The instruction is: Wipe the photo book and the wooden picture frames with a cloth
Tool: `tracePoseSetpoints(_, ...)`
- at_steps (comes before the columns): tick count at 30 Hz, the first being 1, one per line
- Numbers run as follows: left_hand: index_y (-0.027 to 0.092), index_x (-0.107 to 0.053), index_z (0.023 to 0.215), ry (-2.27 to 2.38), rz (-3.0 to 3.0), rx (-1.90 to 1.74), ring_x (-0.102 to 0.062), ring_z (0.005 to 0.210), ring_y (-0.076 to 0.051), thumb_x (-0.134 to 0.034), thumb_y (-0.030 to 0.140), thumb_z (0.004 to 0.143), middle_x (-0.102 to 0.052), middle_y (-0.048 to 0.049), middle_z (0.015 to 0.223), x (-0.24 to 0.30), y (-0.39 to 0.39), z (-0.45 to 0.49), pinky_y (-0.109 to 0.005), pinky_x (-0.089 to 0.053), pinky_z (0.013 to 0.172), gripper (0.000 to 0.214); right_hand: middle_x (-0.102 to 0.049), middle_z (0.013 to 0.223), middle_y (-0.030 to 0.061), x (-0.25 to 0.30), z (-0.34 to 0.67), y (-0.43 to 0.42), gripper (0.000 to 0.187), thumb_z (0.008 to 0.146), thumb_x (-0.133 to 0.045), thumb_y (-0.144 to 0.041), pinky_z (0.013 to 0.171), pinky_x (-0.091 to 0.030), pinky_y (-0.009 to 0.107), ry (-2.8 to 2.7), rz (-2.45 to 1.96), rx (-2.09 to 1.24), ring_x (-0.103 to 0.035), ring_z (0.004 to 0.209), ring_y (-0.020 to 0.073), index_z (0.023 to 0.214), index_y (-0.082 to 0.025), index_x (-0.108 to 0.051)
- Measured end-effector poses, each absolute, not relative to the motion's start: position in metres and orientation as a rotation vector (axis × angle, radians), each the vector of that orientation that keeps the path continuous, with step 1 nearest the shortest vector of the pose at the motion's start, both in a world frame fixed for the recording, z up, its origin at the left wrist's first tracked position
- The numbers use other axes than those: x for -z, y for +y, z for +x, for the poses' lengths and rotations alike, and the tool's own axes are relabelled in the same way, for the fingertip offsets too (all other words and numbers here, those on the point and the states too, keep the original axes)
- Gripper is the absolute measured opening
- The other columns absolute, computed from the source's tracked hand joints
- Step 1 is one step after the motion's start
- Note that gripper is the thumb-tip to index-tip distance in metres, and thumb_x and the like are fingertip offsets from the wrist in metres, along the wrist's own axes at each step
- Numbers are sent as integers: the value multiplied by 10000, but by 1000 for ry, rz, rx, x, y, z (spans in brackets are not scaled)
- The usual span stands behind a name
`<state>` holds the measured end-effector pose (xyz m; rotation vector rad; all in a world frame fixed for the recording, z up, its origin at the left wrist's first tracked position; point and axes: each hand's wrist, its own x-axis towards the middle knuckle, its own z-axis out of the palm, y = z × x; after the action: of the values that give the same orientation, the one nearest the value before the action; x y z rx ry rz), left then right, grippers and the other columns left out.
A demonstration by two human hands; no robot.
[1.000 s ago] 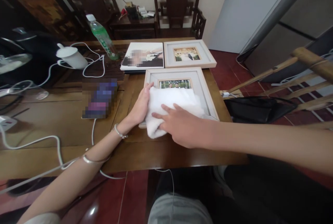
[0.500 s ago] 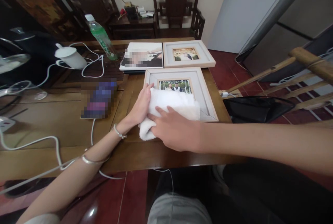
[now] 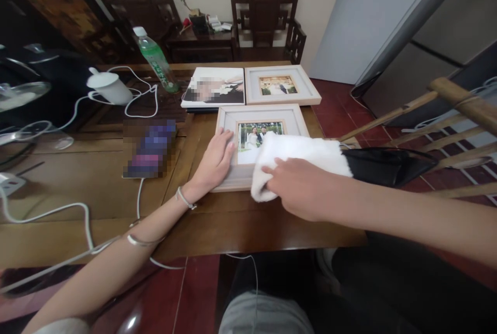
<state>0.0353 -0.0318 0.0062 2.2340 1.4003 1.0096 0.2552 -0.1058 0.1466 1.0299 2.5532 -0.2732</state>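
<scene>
A picture frame [image 3: 229, 116] with a pale wooden border and a photo of two people lies flat near the table's right end. On its left edge rests my left hand [image 3: 217, 158], fingers stretched out and pressed lightly against the border. My right hand [image 3: 297, 184] grips a folded white towel [image 3: 306, 150], which lies over the frame's right side and hides its lower right corner. The towel's far end reaches past the table's right edge. Part of the right hand's fingers is tucked into the towel's fold.
Behind lie a second picture frame [image 3: 310, 93] and a photo panel [image 3: 229, 77]. Leftward are a phone [image 3: 151, 150] on a cable, a green-labelled bottle [image 3: 157, 62], a lidded white cup [image 3: 111, 88] and loose white cables. A wooden chair [image 3: 462, 101] stands right of the table.
My right hand has slid the towel to the right across the frame, uncovering the photo and the lower left part. My left hand stays at the left edge, now slightly lower.
</scene>
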Motion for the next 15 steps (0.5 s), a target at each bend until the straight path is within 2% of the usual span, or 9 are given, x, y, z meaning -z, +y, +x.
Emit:
tracePoseSetpoints(4,158,-597,1402,1363,2220,-1066,-465,1525,-307,-330,442,1101,-631,-170,1498,-6,-31,32,-542,-346,1289,493,-730,1247,162,-128,229,-102,282,893,-551,-30,859,-502,431,2722,832,196,-689,1017,297,988,-153,-786)
tracePoseSetpoints(10,172,-562,1430,1354,2263,-1049,-453,1533,-302,-358,356,1080,-604,-176,1523,-3,-28,27,-570,-341,1286,445,-670,1385,176,-122,224,-102,273,922,-574,-60,955,-495,474,2803,776,132,-602,1286,384,1062,-151,-789)
tracePoseSetpoints(15,116,-541,1449,1351,2388,-956,-409,1552,-347,-421,314,1047,-564,-222,1542,-1,-27,27,-589,-309,1299,464,-717,1329,129,-145,253,-105,290,835,-623,-8,943,-479,500,2541,957,156,-657,1192,353,994,-187,-786)
